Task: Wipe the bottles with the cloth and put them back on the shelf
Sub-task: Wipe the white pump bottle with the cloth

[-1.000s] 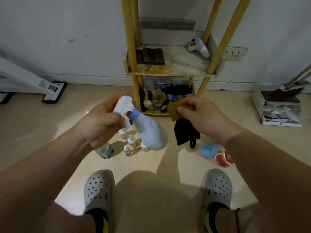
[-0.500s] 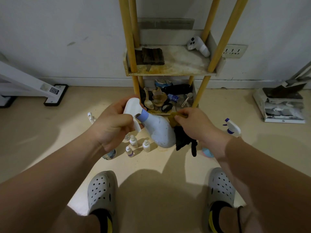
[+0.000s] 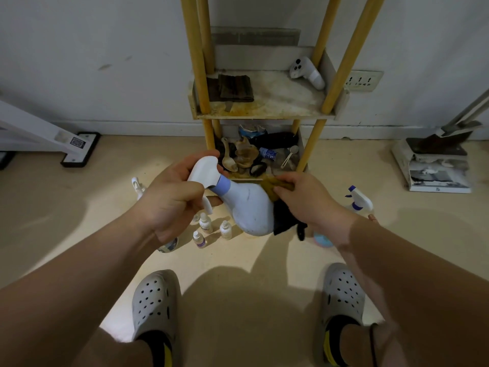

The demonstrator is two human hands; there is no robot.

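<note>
My left hand (image 3: 174, 200) grips the trigger head of a white spray bottle (image 3: 248, 207) with a lilac collar, held tilted in mid-air. My right hand (image 3: 307, 200) pinches a yellow-and-black cloth (image 3: 284, 215) and presses it against the bottle's right side. The yellow-legged shelf (image 3: 264, 115) stands straight ahead by the wall. On the floor below the bottle stand several small dropper bottles (image 3: 205, 226). Another white spray bottle (image 3: 358, 201) lies on the floor at the right, and a clear bottle (image 3: 168, 246) shows under my left wrist.
The shelf's middle tier holds a dark folded cloth (image 3: 234, 88) and a white controller (image 3: 307, 72). Its bottom tier is full of spoons and clutter (image 3: 251, 157). A white stand base (image 3: 79, 149) is at left, a stack of papers (image 3: 434, 168) at right. My two shoes stand below.
The bottle and my left hand have shifted right and slightly away from me. My right hand has brought the cloth from apart onto the bottle's side.
</note>
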